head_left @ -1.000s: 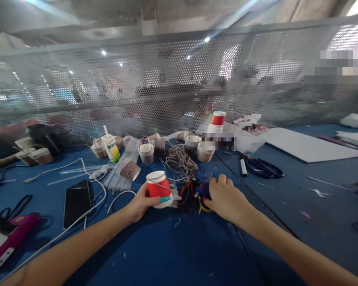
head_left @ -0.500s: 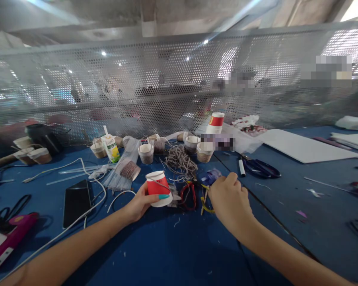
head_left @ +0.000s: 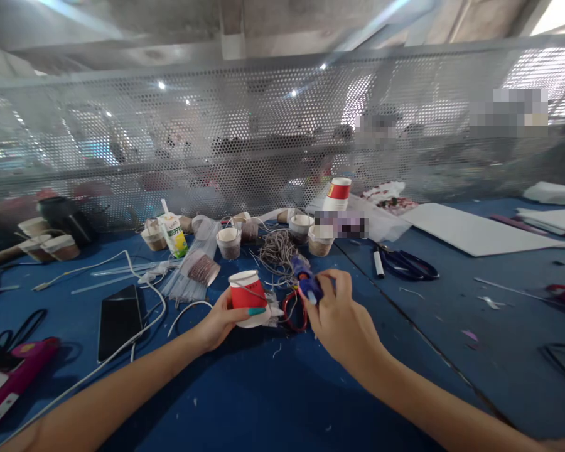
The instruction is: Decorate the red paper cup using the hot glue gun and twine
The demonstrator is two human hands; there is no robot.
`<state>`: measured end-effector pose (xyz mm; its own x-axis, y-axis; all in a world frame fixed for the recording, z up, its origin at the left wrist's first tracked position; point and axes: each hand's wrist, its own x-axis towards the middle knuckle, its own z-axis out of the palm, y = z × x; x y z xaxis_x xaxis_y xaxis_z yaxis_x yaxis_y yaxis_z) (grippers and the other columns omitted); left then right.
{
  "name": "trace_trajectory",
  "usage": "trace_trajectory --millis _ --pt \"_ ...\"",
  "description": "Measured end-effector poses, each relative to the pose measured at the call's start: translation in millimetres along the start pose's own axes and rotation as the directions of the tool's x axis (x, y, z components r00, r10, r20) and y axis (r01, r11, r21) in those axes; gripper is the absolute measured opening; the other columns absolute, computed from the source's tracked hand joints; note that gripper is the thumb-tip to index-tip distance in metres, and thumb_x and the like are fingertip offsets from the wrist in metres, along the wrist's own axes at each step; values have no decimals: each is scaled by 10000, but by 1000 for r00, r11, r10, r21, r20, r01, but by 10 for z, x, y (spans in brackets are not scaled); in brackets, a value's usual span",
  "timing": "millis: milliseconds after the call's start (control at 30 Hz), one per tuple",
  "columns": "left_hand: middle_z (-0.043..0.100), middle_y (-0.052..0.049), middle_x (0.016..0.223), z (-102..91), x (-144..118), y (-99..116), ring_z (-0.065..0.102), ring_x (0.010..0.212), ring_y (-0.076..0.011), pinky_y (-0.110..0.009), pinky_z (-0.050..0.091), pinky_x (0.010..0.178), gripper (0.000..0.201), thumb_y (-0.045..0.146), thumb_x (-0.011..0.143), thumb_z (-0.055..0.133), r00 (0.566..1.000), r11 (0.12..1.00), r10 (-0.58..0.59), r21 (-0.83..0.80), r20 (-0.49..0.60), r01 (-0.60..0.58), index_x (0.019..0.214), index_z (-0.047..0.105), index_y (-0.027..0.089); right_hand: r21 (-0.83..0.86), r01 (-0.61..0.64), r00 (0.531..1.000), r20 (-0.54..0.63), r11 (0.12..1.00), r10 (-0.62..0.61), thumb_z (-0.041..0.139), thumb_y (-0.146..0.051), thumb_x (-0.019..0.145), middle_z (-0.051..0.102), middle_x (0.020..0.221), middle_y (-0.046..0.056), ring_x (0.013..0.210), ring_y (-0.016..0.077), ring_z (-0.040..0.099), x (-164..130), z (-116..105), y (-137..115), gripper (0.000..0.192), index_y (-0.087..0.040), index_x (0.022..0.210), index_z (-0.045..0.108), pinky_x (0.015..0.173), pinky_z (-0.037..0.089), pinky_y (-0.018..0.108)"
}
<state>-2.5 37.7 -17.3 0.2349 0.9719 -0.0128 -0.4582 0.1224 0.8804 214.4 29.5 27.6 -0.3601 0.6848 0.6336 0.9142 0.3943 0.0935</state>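
My left hand [head_left: 223, 320] is closed around a red and white paper cup [head_left: 248, 292], upside down, with a strand of grey cord across its side. The thumb presses on the cup near its lower rim. To the right, my right hand [head_left: 341, 314] grips a small blue-purple object [head_left: 306, 279] with an orange spot and a pale blue end; its exact kind is unclear. Red-handled scissors or pliers [head_left: 292, 311] lie between the hands, partly hidden. Behind them is a tangled heap of grey cord [head_left: 280, 251].
Cord-wrapped cups [head_left: 229, 243], a drink carton [head_left: 173, 235] and clear sticks in plastic [head_left: 188, 282] lie beyond my hands. A phone [head_left: 119, 321], white cable [head_left: 164, 301] and magenta power strip [head_left: 21, 376] are left. Dark-handled scissors [head_left: 412, 265] and white board [head_left: 475, 230] are right.
My right hand has lifted the blue-purple object and moved it left, towards the cup. My left hand still holds the cup in nearly the same place.
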Motion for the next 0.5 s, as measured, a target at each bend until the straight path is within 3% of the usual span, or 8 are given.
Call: trace_trajectory --millis 133,300,500 --pt "716 -77 950 -12 2 -9 650 884 -224 -343 481 832 534 219 488 835 999 999 36 11 27 -36 989 660 160 311 41 999 -45 950 -28 435 -214 812 475 1056 170 776 217 599 -55 7 -29 254 -112 1039 484 488 549 305" --pt "699 -48 869 27 -17 26 642 811 -193 -325 491 792 500 263 500 841 997 998 47 36 59 -49 951 649 166 472 90 994 -97 877 -50 471 -180 848 539 984 134 896 216 600 -74 43 -61 92 -152 929 503 746 552 345" --pt "688 -50 878 19 -7 0 629 795 -191 -316 494 750 521 235 478 846 998 991 54 123 39 -59 950 640 159 615 94 993 -119 783 -25 501 -141 831 601 850 79 761 177 605 -76 109 -58 64 -175 868 541 683 517 302"
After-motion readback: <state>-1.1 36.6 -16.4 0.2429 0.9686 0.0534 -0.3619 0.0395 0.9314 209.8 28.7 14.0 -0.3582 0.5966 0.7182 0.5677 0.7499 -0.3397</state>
